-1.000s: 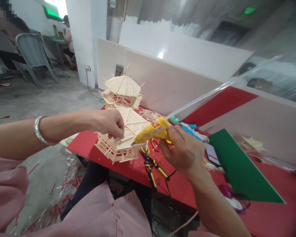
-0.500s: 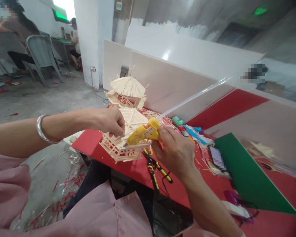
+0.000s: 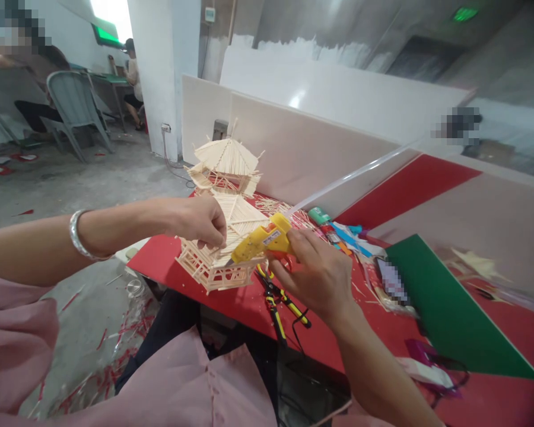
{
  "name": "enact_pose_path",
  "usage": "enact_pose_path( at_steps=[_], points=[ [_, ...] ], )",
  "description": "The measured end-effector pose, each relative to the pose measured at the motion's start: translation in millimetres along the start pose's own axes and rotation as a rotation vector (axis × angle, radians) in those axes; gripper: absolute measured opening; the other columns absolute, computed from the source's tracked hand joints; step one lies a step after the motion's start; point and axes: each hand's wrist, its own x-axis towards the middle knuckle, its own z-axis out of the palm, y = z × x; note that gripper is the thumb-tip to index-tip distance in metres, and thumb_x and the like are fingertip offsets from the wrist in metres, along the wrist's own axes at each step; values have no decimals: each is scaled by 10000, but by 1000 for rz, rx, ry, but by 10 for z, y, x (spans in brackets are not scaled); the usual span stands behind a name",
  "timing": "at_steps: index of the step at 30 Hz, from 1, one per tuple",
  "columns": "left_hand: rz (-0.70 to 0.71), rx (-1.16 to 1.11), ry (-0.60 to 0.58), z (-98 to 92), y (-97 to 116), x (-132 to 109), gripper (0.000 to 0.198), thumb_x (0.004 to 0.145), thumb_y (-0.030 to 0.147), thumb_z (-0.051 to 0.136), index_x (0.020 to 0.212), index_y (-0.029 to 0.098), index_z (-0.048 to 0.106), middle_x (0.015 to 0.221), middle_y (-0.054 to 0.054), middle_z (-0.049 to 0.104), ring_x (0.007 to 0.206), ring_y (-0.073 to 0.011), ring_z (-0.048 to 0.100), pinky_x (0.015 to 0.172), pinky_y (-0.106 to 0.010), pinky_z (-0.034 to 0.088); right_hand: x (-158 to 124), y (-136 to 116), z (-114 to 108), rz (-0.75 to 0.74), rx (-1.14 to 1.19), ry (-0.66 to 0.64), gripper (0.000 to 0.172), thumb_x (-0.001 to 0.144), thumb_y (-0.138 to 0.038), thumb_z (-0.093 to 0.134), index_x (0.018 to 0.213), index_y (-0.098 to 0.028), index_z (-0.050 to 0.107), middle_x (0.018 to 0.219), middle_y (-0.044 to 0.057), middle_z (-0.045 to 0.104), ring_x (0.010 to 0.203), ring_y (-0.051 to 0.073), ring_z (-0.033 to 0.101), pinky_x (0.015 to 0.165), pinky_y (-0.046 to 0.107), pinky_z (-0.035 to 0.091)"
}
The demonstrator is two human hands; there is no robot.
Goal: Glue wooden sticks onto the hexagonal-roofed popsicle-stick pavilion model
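Stick-built pavilion model (image 3: 235,232), left part of red table (image 3: 153,264); left hand (image 3: 200,222) closed in a pinch at its roof (image 3: 245,214), contents unclear; right hand (image 3: 318,267) gripping yellow glue gun (image 3: 260,240), nozzle (image 3: 231,261) near roof.

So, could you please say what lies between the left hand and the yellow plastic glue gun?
In the head view, the nearer roof of pale wooden sticks shows between the left hand and glue gun.

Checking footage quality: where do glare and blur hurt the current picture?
Head view: glare on the back white board; the bright patch at upper left blown out; the phone pixelated; the label on the yellow glue gun too soft to read.
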Motion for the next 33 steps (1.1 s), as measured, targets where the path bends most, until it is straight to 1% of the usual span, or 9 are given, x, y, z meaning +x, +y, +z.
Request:
enact_pose_path(
  at_steps=[7, 11, 15, 19, 21, 23, 27, 30, 33],
  points=[
    [9, 79, -33, 36, 104, 91, 137, 649, 274, 623, 700, 179, 708, 621, -9, 641, 614, -125, 584, 553, -218, 367, -319, 239, -153, 287, -30, -130, 572, 832, -687, 555, 1029, -159, 651, 882, 87, 702, 723, 202, 629, 546, 278, 370],
    [-18, 162, -56, 47, 168, 126, 124, 644, 296, 623, 651, 189, 683, 586, -4, 612, 586, -127, 558, 541, -230, 354, -873, 553, -185, 582, -64, -307, 517, 929, -617, 433, 1053, -163, 648, 930, 110, 705, 774, 222, 643, 590, 285, 405],
    [-43, 207, -59, 17, 181, 172, 144, 633, 327, 636, 650, 192, 683, 583, -10, 613, 588, -140, 555, 545, -242, 354, -1622, 750, 34, 824, -45, -417, 497, 970, -514, 356, 866, -138, 663, 782, 134, 703, 655, 208, 645, 549, 272, 402],
    [-28, 228, -69, 10, 219, 172, 130, 629, 307, 633, 655, 191, 686, 610, -11, 636, 602, -139, 570, 560, -242, 355, -2019, 728, 345, 824, 52, -436, 558, 944, -547, 362, 560, -199, 569, 463, 48, 562, 415, 179, 539, 423, 250, 329],
    [-27, 230, -73, 18, 260, 159, 114, 631, 289, 625, 639, 185, 672, 609, -10, 629, 599, -136, 560, 557, -244, 349, -1989, 702, 415, 800, 69, -410, 548, 925, -557, 391, 563, -196, 589, 486, 59, 584, 428, 190, 550, 428, 263, 352],
    [-40, 232, -78, 27, 301, 145, 101, 631, 274, 619, 624, 180, 655, 606, -11, 620, 592, -135, 550, 552, -247, 345, -1811, 676, 384, 760, 86, -341, 503, 920, -544, 414, 702, -172, 673, 656, 107, 681, 570, 223, 635, 514, 308, 446],
    [-46, 242, -96, 41, 337, 123, 92, 633, 262, 611, 629, 178, 648, 607, -13, 616, 590, -137, 549, 541, -249, 338, -1136, 526, 110, 559, 388, -139, 300, 942, -401, 504, 1029, -203, 712, 1002, 95, 723, 936, 217, 682, 832, 372, 524],
    [-14, 266, -113, 54, 338, 118, 85, 630, 256, 595, 603, 179, 622, 592, -9, 600, 565, -130, 521, 519, -251, 319, -606, 333, -69, 381, 560, -64, 173, 925, -266, 573, 1022, -244, 715, 965, 56, 703, 898, 180, 664, 810, 337, 525],
    [5, 314, -114, 82, 369, 116, 71, 614, 229, 574, 569, 178, 594, 569, -3, 573, 528, -118, 474, 499, -257, 297, -271, 179, -102, 217, 673, -90, 211, 921, -186, 562, 1062, -259, 700, 1012, 61, 680, 945, 179, 636, 810, 346, 524]
  ],
)
